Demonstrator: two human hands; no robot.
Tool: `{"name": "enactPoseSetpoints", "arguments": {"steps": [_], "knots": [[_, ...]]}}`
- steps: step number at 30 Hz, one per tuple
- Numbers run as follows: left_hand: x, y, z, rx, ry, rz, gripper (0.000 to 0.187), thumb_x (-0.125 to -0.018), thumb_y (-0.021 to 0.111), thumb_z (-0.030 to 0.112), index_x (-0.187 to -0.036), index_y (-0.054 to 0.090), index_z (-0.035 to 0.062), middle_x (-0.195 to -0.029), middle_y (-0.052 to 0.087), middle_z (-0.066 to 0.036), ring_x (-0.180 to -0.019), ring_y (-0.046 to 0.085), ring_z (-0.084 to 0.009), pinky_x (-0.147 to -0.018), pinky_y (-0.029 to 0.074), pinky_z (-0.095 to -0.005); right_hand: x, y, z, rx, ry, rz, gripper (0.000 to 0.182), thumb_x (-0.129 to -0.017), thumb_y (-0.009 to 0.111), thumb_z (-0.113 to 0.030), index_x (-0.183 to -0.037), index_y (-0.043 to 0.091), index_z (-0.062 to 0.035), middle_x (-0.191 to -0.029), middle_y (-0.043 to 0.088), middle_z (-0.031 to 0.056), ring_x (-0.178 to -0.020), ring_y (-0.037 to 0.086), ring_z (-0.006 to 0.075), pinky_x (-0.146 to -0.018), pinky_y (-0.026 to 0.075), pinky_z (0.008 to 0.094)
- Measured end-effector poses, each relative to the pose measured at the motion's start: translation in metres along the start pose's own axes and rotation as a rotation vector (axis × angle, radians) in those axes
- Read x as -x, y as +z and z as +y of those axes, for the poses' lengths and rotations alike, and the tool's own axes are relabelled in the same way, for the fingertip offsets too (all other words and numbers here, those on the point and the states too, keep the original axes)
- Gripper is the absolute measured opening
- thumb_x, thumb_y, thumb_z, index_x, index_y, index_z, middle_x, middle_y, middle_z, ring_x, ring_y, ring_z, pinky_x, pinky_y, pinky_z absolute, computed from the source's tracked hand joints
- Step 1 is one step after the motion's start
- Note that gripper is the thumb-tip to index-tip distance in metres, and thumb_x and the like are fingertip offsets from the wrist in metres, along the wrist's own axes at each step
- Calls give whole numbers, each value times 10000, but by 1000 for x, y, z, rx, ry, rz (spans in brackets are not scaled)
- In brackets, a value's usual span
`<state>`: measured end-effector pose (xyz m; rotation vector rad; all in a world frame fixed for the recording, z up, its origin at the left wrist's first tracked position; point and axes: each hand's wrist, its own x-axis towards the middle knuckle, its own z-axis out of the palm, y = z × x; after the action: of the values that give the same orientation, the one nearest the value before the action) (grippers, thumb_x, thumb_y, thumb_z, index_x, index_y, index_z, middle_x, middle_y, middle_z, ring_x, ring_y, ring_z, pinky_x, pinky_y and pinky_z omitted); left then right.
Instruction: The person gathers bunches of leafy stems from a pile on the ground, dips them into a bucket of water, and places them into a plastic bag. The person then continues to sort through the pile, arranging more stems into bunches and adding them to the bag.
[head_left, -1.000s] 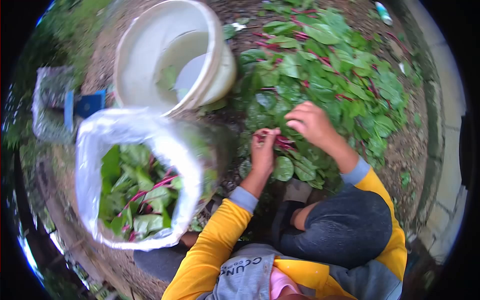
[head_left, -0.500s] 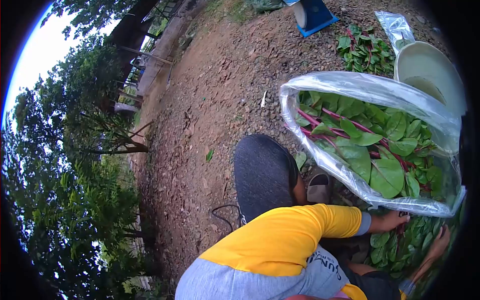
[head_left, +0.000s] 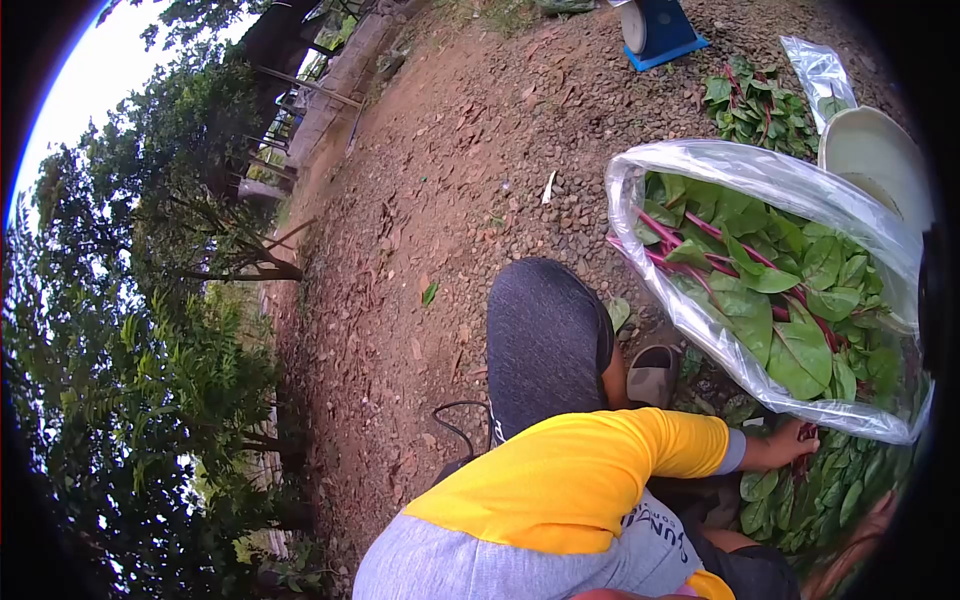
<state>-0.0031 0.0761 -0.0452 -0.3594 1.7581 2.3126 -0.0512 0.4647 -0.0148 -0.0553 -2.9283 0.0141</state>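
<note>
My left hand (head_left: 783, 446), at the end of a yellow sleeve, is closed around dark red stems (head_left: 806, 438) of leafy greens. It is low beside the mouth of a clear plastic bag (head_left: 690, 325). Large green leaves with pink-red stems (head_left: 800, 350) fill that bag. Under and beside both hands lies a pile of loose green leaves (head_left: 835, 490). My right hand (head_left: 865, 545) is over this pile near the dark edge of the view, smeared by motion, so its fingers cannot be made out.
Beyond the bag lie a pale basin (head_left: 875, 150), another clear plastic bag (head_left: 820, 75) and a smaller heap of red-stemmed greens (head_left: 758, 105). A blue scale (head_left: 660, 40) stands on the gravel (head_left: 570, 120). My knee (head_left: 545, 335) and sandalled foot (head_left: 652, 377) are beside the bag. Trees (head_left: 130, 400) rise at left.
My right hand has moved downward in the view, away from the bag, and is now blurred. My left hand stays near the pile, with red stems showing more plainly. The whole view has shifted slightly.
</note>
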Motion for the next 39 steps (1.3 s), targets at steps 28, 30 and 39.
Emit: {"name": "enactPoseSetpoints", "arguments": {"steps": [28,30,39], "knots": [[-4,-5,56,163,-408,-197,321,-842,669,94,-1138,566,29,-912,606,-4,-828,564,-83,-732,462,-234,57,-51,-270,-1050,180,-190,149,-780,610,-140,-871,631,-24,-813,633,126,-766,563,301,-705,456,387],[-7,-5,50,142,-396,-167,247,-848,661,96,-1075,582,39,-904,606,-1,-815,563,-83,-721,460,-231,54,-47,-266,-1063,154,-230,155,-790,611,-151,-871,636,-21,-801,632,134,-764,575,315,-700,461,395],[-7,3,46,121,-358,-83,148,-845,669,100,-970,598,63,-863,620,-5,-773,577,-99,-702,470,-250,-28,-116,-154,-765,253,68,164,-818,618,-178,-895,678,-48,-859,665,150,-776,642,317,-709,505,378]]}}
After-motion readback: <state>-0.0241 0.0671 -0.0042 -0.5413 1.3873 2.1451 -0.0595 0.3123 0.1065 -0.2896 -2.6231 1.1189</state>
